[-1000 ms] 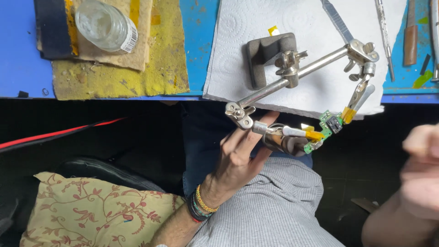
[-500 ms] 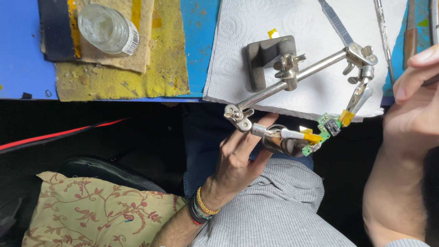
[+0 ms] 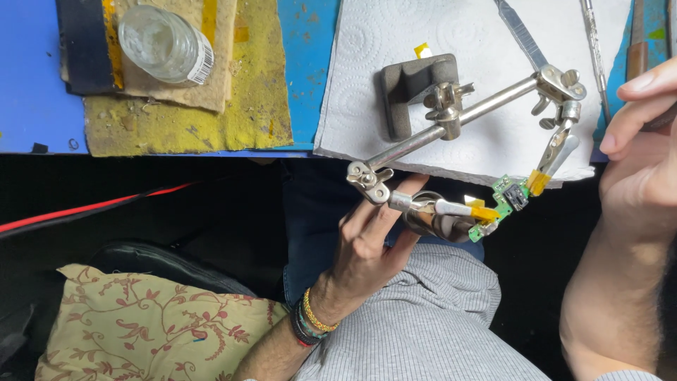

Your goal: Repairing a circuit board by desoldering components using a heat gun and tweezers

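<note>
The right hand (image 3: 638, 176) has come in from the 3 o'clock edge over the last second: first only a blur low at the side, now raised level with the table edge, fingers curled around something dark that barely shows, so I cannot tell what it grips. It stands just beside the upper clip (image 3: 553, 156) of the clamp stand (image 3: 416, 88), which suggests it is closing on the work. The left hand (image 3: 370, 243) has not shifted; its fingers are loosely spread, touching the lower clip arm (image 3: 381, 185) and cradling a round metal part behind it, not clenched. The small green board (image 3: 502, 204) hangs between the two clips, past the table edge, over the person's lap, at about 4 o'clock from the stand's base. The stand sits on a white paper towel (image 3: 352, 85) laid on a blue table (image 3: 303, 63). At 10 o'clock lies a worn yellow pad (image 3: 176, 127) with a glass jar (image 3: 161, 44) on its side. Metal tools (image 3: 518, 32) lie at 1 o'clock. Below the table it is dark; a red cable (image 3: 92, 206) runs at 9 o'clock and a patterned cushion (image 3: 148, 324) sits at 7 o'clock.
</note>
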